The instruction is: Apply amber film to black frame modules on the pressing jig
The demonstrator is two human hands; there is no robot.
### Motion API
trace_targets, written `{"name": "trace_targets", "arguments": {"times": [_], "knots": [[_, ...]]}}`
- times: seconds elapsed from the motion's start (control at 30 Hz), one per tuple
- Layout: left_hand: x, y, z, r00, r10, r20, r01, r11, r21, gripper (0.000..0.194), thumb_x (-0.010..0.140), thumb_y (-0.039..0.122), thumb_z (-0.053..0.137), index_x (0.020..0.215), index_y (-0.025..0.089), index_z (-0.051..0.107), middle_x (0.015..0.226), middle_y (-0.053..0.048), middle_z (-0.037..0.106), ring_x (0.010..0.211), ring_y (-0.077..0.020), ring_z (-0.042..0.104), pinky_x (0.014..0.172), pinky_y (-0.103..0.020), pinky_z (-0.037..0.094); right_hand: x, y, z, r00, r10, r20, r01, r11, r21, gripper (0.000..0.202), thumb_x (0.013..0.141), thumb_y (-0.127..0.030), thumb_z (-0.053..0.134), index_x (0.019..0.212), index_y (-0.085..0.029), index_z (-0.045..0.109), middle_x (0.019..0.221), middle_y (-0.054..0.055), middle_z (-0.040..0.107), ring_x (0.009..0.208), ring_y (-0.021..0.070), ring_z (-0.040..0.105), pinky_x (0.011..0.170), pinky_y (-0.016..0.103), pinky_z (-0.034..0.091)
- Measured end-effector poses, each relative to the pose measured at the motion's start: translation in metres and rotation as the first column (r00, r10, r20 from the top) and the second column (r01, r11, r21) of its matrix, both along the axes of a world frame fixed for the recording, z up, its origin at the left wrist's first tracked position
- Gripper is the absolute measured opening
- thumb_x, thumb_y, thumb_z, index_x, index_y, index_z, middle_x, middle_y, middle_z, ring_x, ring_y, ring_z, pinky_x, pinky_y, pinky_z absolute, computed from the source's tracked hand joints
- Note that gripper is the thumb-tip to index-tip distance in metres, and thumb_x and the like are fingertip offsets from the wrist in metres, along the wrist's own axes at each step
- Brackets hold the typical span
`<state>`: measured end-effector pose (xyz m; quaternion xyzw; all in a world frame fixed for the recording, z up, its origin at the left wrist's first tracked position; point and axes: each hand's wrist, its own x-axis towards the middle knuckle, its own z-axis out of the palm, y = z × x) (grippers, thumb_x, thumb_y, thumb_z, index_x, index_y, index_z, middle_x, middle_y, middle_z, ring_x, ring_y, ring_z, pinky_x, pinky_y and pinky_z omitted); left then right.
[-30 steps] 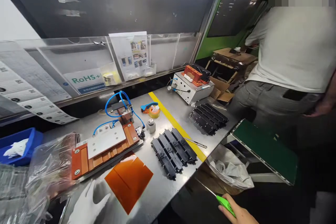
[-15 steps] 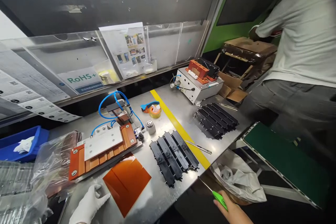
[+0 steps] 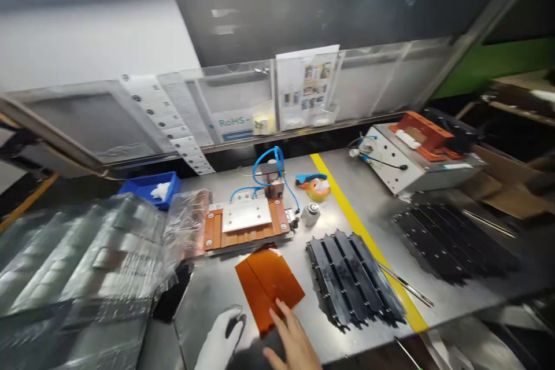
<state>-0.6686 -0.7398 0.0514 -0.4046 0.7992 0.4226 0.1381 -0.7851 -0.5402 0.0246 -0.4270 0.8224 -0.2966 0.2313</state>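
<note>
An orange translucent film sheet with a crease lies flat on the metal bench. My right hand, bare, has its fingers spread over the sheet's near edge and holds nothing visible. To its left is my left hand in a white glove, thumb and fingers apart with a gap between them, just off the sheet's near left side. A dark patch, perhaps shadow, shows between the hands. At the bench's front edge, apart from both hands, is a thin-shafted tool; its green handle is mostly out of frame.
Behind the sheet stands an orange-and-silver clamping fixture with blue hoses. Stacked black strips, tweezers, a small bottle and a tape roll are rightward. Clear plastic trays and a blue bin are left.
The view has turned left. My right hand has let go of the green-handled tool and moved left onto the orange sheet. My left hand stays near the sheet, and the co-worker has left view.
</note>
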Motion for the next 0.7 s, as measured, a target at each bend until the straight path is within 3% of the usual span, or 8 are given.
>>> {"name": "trace_targets", "arguments": {"times": [0.07, 0.13, 0.23, 0.33, 0.4, 0.47, 0.6, 0.7], "knots": [[0.007, 0.004, 0.002, 0.999, 0.032, -0.038, -0.030, 0.999, 0.041, 0.048, 0.081, 0.042, 0.042, 0.114, 0.016, 0.065, 0.127, -0.011, 0.068, 0.121, -0.0232, 0.060, 0.109, -0.034, 0.041, 0.016, -0.050, -0.023, 0.991, -0.013, -0.131, 0.012, 1.000, -0.004, 0.083, 0.081, -0.036, 0.069, 0.152, -0.014, 0.031, 0.159, 0.017, 0.027, 0.144, 0.0379, 0.028, 0.114, 0.055, 0.035], [0.016, 0.001, 0.005, 0.996, 0.063, -0.068, -0.059, 0.996, 0.064, 0.045, 0.082, 0.042, 0.042, 0.111, 0.019, 0.067, 0.123, -0.009, 0.070, 0.118, -0.0211, 0.062, 0.107, -0.030, 0.044, 0.023, -0.076, -0.042, 0.982, 0.024, -0.188, -0.028, 0.999, -0.015, 0.082, 0.083, -0.038, 0.068, 0.151, -0.012, 0.031, 0.158, 0.020, 0.024, 0.143, 0.0413, 0.026, 0.112, 0.062, 0.034], [0.026, -0.013, 0.010, 0.989, 0.115, -0.088, -0.112, 0.993, 0.048, 0.046, 0.086, 0.043, 0.039, 0.116, 0.019, 0.065, 0.127, -0.008, 0.068, 0.119, -0.0206, 0.061, 0.106, -0.030, 0.044, 0.021, -0.080, -0.060, 0.963, 0.141, -0.229, -0.155, 0.987, -0.045, 0.063, 0.086, -0.026, 0.064, 0.146, -0.023, 0.044, 0.151, 0.013, 0.042, 0.135, 0.0377, 0.044, 0.107, 0.058, 0.045], [0.027, -0.034, 0.014, 0.984, 0.151, -0.095, -0.153, 0.988, -0.020, 0.055, 0.087, 0.042, 0.036, 0.130, 0.014, 0.055, 0.141, -0.012, 0.057, 0.130, -0.0224, 0.052, 0.113, -0.034, 0.035, 0.016, -0.064, -0.068, 0.932, 0.238, -0.275, -0.272, 0.958, -0.094, 0.061, 0.088, -0.011, 0.055, 0.143, -0.034, 0.046, 0.146, 0.005, 0.050, 0.130, 0.0319, 0.052, 0.103, 0.053, 0.050], [0.022, -0.046, 0.015, 0.984, 0.153, -0.093, -0.160, 0.985, -0.063, 0.062, 0.087, 0.044, 0.039, 0.138, 0.010, 0.049, 0.148, -0.015, 0.049, 0.138, -0.0249, 0.042, 0.118, -0.038, 0.027, 0.012, -0.054, -0.071, 0.915, 0.263, -0.305, -0.315, 0.939, -0.135, 0.064, 0.089, -0.005, 0.046, 0.145, -0.034, 0.042, 0.145, 0.004, 0.053, 0.130, 0.0290, 0.052, 0.104, 0.053, 0.050], [0.017, -0.054, 0.015, 0.987, 0.144, -0.077, -0.150, 0.986, -0.075, 0.065, 0.086, 0.045, 0.043, 0.139, 0.008, 0.048, 0.148, -0.017, 0.049, 0.138, -0.0280, 0.042, 0.117, -0.042, 0.027, 0.005, -0.045, -0.071, 0.901, 0.279, -0.333, -0.352, 0.917, -0.186, 0.062, 0.091, -0.003, 0.040, 0.146, -0.032, 0.041, 0.140, 0.005, 0.058, 0.129, 0.0265, 0.054, 0.103, 0.050, 0.051], [0.010, -0.053, 0.014, 0.990, 0.129, -0.064, -0.132, 0.990, -0.048, 0.054, 0.084, 0.042, 0.047, 0.128, 0.012, 0.058, 0.131, -0.015, 0.064, 0.119, -0.0264, 0.059, 0.105, -0.039, 0.043, -0.011, -0.036, -0.059, 0.870, 0.315, -0.380, -0.431, 0.860, -0.273, 0.042, 0.100, -0.020, 0.040, 0.139, -0.031, 0.051, 0.128, 0.006, 0.069, 0.118, 0.0239, 0.064, 0.095, 0.039, 0.057], [0.007, -0.050, 0.015, 0.986, 0.132, -0.104, -0.141, 0.987, -0.082, 0.051, 0.086, 0.039, 0.045, 0.128, 0.014, 0.057, 0.136, -0.013, 0.060, 0.126, -0.0230, 0.054, 0.110, -0.035, 0.037, -0.017, -0.032, -0.036, 0.867, 0.322, -0.381, -0.444, 0.847, -0.292, 0.038, 0.103, -0.037, 0.036, 0.129, -0.024, 0.060, 0.123, 0.009, 0.072, 0.113, 0.0223, 0.067, 0.095, 0.033, 0.057]]}}
